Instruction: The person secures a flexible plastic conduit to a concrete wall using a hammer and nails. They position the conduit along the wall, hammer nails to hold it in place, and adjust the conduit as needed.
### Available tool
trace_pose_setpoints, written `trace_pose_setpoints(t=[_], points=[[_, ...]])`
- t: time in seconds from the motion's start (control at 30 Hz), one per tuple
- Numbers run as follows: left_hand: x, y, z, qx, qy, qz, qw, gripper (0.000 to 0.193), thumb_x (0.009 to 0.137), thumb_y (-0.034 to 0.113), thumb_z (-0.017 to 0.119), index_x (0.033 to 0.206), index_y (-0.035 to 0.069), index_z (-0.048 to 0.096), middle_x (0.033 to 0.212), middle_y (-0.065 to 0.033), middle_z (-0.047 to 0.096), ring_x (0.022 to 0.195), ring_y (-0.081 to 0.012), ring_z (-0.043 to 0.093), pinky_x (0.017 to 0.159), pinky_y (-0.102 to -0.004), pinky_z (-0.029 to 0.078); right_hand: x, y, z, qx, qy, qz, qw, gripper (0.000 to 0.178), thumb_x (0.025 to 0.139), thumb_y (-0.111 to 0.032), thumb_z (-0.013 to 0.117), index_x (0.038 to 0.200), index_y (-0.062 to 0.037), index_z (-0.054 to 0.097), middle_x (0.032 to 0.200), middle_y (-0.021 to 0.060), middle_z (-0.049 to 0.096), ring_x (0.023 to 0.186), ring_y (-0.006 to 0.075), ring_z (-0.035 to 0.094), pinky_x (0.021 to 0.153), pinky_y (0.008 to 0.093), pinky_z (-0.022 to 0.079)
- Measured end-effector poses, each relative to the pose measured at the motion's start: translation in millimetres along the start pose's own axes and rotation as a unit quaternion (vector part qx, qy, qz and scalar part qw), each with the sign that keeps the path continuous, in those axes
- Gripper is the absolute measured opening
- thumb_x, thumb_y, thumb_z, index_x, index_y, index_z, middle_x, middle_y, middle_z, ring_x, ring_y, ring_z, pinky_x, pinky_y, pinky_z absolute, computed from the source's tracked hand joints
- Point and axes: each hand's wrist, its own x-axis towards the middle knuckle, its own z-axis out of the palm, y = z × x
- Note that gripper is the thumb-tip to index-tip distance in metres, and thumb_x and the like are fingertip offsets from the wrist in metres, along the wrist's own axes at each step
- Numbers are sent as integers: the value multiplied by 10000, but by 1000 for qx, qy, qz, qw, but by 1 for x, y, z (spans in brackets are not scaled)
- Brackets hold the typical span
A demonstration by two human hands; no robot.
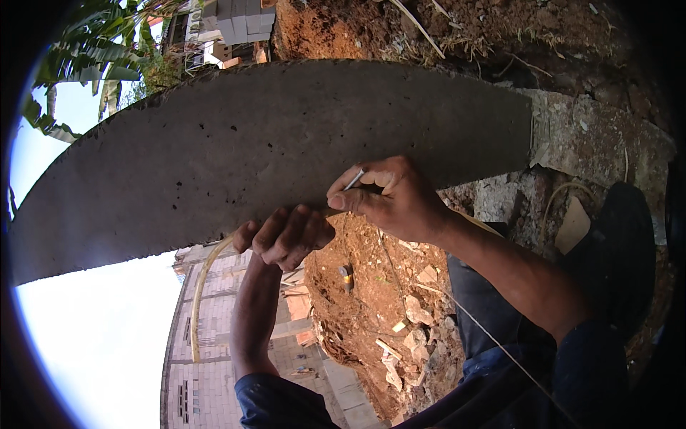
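Observation:
A long grey plastered concrete slab-like member [271, 136] spans the view, its surface smooth with a few dark pits. My left hand [291, 236] is closed around a yellowish flexible hose [198, 307], pressed against the member's lower edge. One end of the hose hangs down past that hand. Just to the right, my right hand [393, 196] pinches a thin, light grey rod [354, 179], perhaps a nail or a pencil, close to the grey surface. The hose seems to run on behind the right wrist.
Reddish soil with broken stones [418, 336] lies below, and a small black-and-yellow tool [346, 277] rests there. A thin pale cord [493, 339] crosses before my dark trousers. A block wall [207, 336] stands lower left; rough masonry [600, 136] adjoins the member's right end.

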Motion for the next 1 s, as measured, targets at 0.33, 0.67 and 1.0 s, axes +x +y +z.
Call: trace_pose_setpoints(t=[0.33,0.67,1.0], points=[[-3,1,3,-4,-2,-5,1000,121,837,411,579,900,325,635,895,131,617,924,-77,533,1021,-445,265,1,3,-2,5,-8,-3,1000,197,917,-223,701,919,-26,709,807,61,723,763,95,674,660,262,525],[-4,1,2,-5,3,-7,1000,151,845,434,571,907,316,642,901,133,612,957,-85,539,1037,-454,259,-1,3,4,-26,12,-25,999,202,928,-222,683,918,-21,700,811,79,722,762,113,689,654,266,524],[-6,-1,1,-1,-1,4,1000,167,840,446,562,914,318,640,901,130,606,956,-88,539,1031,-463,254,-1,2,10,-14,61,-38,997,142,890,-188,701,831,-59,706,724,72,702,617,173,676,577,305,508]])
